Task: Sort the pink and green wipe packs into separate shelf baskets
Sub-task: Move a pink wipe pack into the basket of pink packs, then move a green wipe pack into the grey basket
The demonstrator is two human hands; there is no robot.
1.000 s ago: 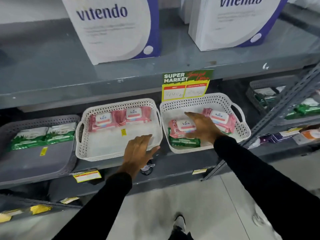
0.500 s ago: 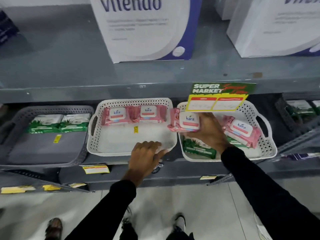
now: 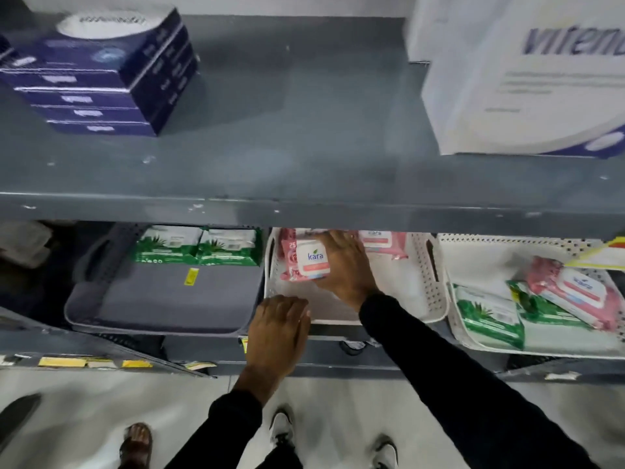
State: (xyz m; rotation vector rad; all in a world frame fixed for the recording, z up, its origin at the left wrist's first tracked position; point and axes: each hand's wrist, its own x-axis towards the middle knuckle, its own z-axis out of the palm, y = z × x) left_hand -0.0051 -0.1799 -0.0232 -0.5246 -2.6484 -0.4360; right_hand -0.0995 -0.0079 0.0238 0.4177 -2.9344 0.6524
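The right hand (image 3: 345, 265) reaches forward into the middle white basket (image 3: 429, 299), with the arm in a black sleeve stretched from the lower right. Its fingers are spread over a pink pack (image 3: 306, 260) and hold it, at the back left part of this basket; I cannot tell if the pack already lies on the basket floor. The left hand (image 3: 277, 330) is lower and nearer to the person, palm down, fingers together and slightly bent. It rests on the front rim of the same basket, at its left corner, and holds nothing.

The held pink pack is just beyond the left hand. Another pink pack (image 3: 382, 243) lies at the back of the middle basket, just right of the right hand. The grey basket (image 3: 162, 299) on the left has two green packs (image 3: 199, 245) side by side at its back. The right white basket (image 3: 473, 252) holds two green packs (image 3: 487, 316) and one pink pack (image 3: 575, 292), which lies tilted partly over a green one. All baskets stand on the lower shelf (image 3: 338, 367).
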